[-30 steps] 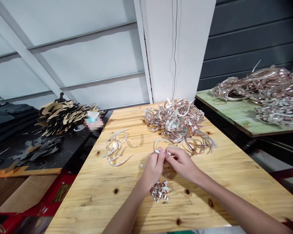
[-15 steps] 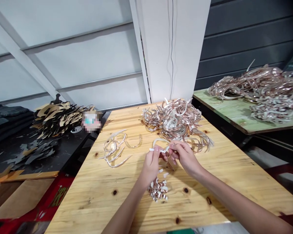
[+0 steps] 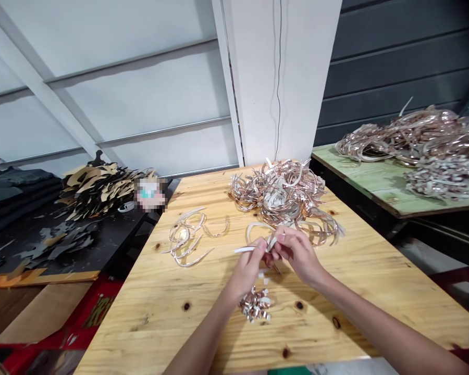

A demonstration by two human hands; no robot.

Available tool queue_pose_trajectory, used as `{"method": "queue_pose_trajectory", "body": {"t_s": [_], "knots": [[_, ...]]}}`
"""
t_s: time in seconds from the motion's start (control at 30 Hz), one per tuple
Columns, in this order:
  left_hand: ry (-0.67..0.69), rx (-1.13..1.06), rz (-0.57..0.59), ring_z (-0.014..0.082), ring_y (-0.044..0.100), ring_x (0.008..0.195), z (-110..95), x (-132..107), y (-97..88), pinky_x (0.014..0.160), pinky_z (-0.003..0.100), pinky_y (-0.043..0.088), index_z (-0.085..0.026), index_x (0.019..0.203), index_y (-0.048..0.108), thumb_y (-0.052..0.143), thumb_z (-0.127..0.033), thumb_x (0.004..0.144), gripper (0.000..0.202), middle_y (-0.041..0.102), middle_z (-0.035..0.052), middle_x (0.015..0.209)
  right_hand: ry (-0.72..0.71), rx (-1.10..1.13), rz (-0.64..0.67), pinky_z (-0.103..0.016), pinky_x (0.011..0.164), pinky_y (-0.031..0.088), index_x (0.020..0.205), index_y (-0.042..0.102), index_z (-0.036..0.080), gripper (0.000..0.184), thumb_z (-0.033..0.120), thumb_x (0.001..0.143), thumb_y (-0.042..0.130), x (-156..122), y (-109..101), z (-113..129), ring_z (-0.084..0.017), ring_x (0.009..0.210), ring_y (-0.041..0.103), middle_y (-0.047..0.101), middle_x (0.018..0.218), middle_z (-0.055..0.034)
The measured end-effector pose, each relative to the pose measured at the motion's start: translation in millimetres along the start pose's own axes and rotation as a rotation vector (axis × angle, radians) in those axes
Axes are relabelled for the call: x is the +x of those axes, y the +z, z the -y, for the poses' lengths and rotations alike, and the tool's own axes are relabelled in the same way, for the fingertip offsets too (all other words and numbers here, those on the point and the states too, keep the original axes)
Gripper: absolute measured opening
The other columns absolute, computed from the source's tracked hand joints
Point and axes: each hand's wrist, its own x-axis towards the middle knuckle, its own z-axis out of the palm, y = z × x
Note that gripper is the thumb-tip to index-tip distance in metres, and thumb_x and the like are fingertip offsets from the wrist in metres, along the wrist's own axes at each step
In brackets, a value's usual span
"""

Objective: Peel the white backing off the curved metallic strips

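Over the middle of the wooden table, my left hand pinches a thin strip, whose pale end sticks out to the left past the thumb. Close against it, my right hand pinches the strip's other part, and a pale loop arcs up behind the fingers. The fingertips nearly meet, so the strip between them is mostly hidden. Below my hands lies a small heap of short shiny rose-gold and white pieces. Behind them sits a big tangle of rose-gold and white strips.
Several loose curled strips lie on the left of the wooden table. A dark table at left bears brown and black cut pieces. At right, a greenish table holds more strips. A white wall stands behind.
My left hand has slid right, closer to my right hand, and a longer pale strip end now shows at its left. The whole view has shifted slightly.
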Motion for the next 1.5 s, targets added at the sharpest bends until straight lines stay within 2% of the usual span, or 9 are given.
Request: {"method": "queue_pose_trajectory", "body": {"t_s": [0.13,0.3,0.5,0.7,0.93,1.13,1.23,1.33,1.5], "knots": [[0.009,-0.028,0.093,0.016,0.057,0.076,-1,-2,1.1,0.078,0.029,0.047,-0.017,0.088,0.06,0.045,-0.057,0.101,0.045,0.062,0.0027,0.082,0.037,0.061,0.04,-0.026,0.05,0.043,0.063,0.061,0.02,0.03,0.029,0.091,0.063,-1,3,-1,-0.014,0.049,0.049,0.049,0.052,0.0028],[0.009,-0.171,0.159,0.0177,0.062,0.081,2,1,2.3,0.082,0.031,0.049,-0.016,0.089,0.06,0.043,-0.056,0.102,0.045,0.066,0.0062,0.086,0.135,0.263,-0.014,-0.028,0.042,0.046,0.057,0.057,0.021,0.034,0.031,0.089,0.062,1,10,7,-0.018,0.048,0.053,0.041,0.046,0.0032],[-0.031,-0.264,0.155,0.0182,0.064,0.083,8,5,3.8,0.079,0.031,0.049,-0.018,0.083,0.055,0.051,-0.059,0.098,0.044,0.064,0.0042,0.084,0.222,0.501,-0.074,-0.029,0.033,0.047,0.059,0.055,0.021,0.029,0.03,0.086,0.062,7,6,14,-0.017,0.047,0.044,0.035,0.047,0.0052],[-0.063,-0.167,0.068,0.0171,0.063,0.078,-6,7,5.3,0.076,0.029,0.049,-0.019,0.075,0.05,0.058,-0.067,0.09,0.05,0.058,-0.0002,0.072,0.223,0.622,-0.172,-0.024,0.045,0.049,0.06,0.053,0.019,0.026,0.024,0.081,0.067,12,0,17,-0.012,0.05,0.037,0.033,0.046,0.0065],[-0.062,-0.094,0.044,0.0187,0.064,0.075,-8,9,-0.1,0.077,0.033,0.051,-0.019,0.079,0.053,0.052,-0.071,0.09,0.053,0.065,0.0026,0.075,0.067,0.511,-0.335,-0.022,0.045,0.04,0.058,0.048,0.023,0.029,0.024,0.079,0.068,22,-16,23,-0.013,0.05,0.035,0.026,0.048,0.0058],[0.148,0.108,-0.251,0.0199,0.064,0.087,-5,9,-8.0,0.082,0.034,0.052,-0.02,0.091,0.056,0.04,-0.057,0.103,0.042,0.067,0.0069,0.093,0.032,0.468,-0.365,-0.028,0.063,0.052,0.068,0.054,0.024,0.025,0.032,0.086,0.069,20,-10,13,-0.017,0.063,0.052,0.034,0.056,0.0042],[0.232,0.194,-0.283,0.0216,0.063,0.088,-9,3,-9.6,0.087,0.036,0.049,-0.021,0.094,0.059,0.036,-0.052,0.105,0.04,0.066,0.0083,0.094,0.133,0.532,-0.298,-0.031,0.073,0.055,0.08,0.057,0.023,0.026,0.046,0.087,0.068,15,-2,7,-0.019,0.076,0.061,0.049,0.066,0.0013],[0.294,0.219,-0.249,0.0232,0.061,0.088,-13,-4,-8.0,0.087,0.037,0.047,-0.022,0.095,0.06,0.035,-0.051,0.105,0.04,0.065,0.0081,0.091,0.246,0.509,-0.215,-0.035,0.07,0.055,0.091,0.057,0.024,0.04,0.064,0.087,0.06,12,3,3,-0.022,0.076,0.062,0.059,0.076,-0.0018],[0.334,0.222,-0.201,0.0218,0.057,0.087,-11,-6,-6.7,0.085,0.035,0.045,-0.02,0.094,0.059,0.034,-0.051,0.106,0.041,0.061,0.006,0.089,0.199,-0.039,-0.078,-0.028,0.054,0.045,0.092,0.059,0.025,0.034,0.056,0.085,0.071,6,5,-7,-0.019,0.066,0.058,0.061,0.075,0.0008]]}}
